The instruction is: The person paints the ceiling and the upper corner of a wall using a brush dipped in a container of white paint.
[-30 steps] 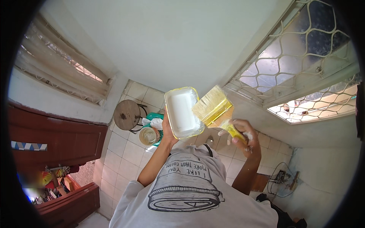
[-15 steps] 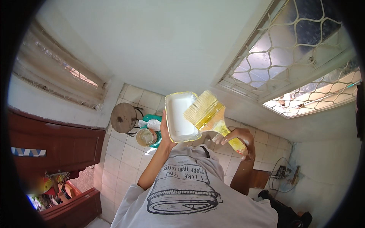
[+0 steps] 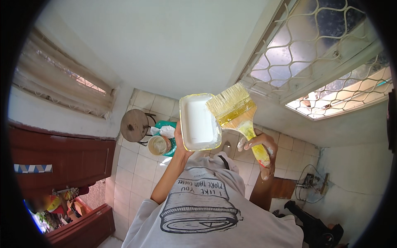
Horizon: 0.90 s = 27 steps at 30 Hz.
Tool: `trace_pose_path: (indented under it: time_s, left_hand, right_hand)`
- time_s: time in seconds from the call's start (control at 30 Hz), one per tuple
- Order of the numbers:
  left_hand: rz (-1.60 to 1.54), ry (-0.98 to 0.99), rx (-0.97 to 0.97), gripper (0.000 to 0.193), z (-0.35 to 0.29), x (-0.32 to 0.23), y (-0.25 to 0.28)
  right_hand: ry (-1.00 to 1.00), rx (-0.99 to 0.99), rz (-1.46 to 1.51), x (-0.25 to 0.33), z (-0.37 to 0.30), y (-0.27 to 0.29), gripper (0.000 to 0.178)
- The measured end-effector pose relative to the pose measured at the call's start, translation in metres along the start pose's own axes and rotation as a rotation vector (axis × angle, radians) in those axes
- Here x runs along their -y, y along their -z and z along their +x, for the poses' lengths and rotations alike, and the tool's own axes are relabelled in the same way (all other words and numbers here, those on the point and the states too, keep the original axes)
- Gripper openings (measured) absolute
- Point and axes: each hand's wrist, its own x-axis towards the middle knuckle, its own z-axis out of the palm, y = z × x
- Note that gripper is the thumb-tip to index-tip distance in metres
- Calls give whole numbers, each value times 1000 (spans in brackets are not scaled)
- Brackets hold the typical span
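Observation:
White paint fills the bottom of a shallow rectangular tray (image 3: 185, 124) with a yellow-smeared rim. My left hand (image 3: 180, 142) grips the tray by its left side, with most of the fingers hidden beneath it. A wide, flat paintbrush (image 3: 237, 111) is held in my right hand (image 3: 264, 146), whose fingers and thumb close round the yellow, paint-stained handle. The bristles point up and to the left, over the tray's upper right rim. White paint marks the fingertips of my right hand.
A round stool (image 3: 134, 125) stands left on the tiled floor (image 3: 128, 159), beside a paint bucket (image 3: 159, 146) and a green stand (image 3: 168, 125) bearing white cloth or plastic. A white wall (image 3: 165, 49) rises ahead. A grilled window (image 3: 297, 58) is at right, a red-brown door (image 3: 74, 161) at left.
The brush and my right hand have shifted slightly up and right, so the bristles cover less of the tray. The tray has risen a little. Both grips stay the same.

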Motion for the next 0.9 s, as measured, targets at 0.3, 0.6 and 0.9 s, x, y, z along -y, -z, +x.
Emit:
trace_pose_path:
  time_s: [0.3,0.6,0.9]
  left_hand:
    - [15,-14,-15,58,-9,4,11]
    - [119,58,-47,60,-7,6,-2]
    - [147,16,-41,58,-9,7,0]
  right_hand:
    - [-193,-185,-311,-1,-9,-9,29]
    - [-414,-224,-352,-40,-3,-44,13]
    - [-474,-156,-459,-55,4,-52,14]
